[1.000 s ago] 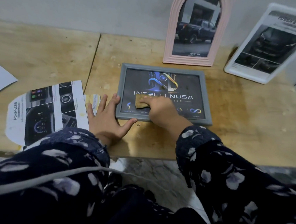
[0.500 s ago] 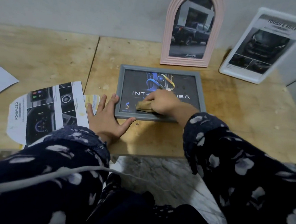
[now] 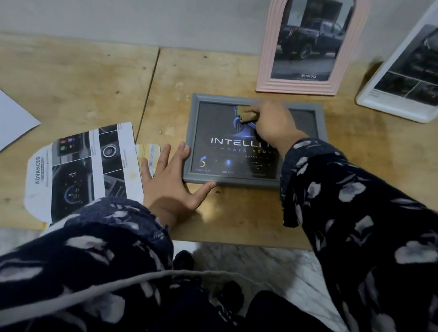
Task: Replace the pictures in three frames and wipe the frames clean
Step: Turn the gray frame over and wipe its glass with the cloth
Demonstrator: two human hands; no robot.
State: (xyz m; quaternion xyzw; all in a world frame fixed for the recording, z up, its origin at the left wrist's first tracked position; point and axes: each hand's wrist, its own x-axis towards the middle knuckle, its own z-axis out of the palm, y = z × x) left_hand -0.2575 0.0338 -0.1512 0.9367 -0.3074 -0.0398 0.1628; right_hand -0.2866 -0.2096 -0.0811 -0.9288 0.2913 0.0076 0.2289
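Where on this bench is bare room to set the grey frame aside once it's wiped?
Bare wood lies right of the grey frame, below the white frame, and far left between the wall and the printed sheet. Crowded: around the left hand.

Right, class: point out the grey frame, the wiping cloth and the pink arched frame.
grey frame (image 3: 191, 138): head view, left border.
wiping cloth (image 3: 244, 114): head view, folded end.
pink arched frame (image 3: 269, 39): head view, left rim.

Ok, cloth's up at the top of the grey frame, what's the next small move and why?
Probably sweep the cloth rightward along the grey frame's upper glass; the right hand holds it near the top centre, and the left hand braces the lower-left corner.
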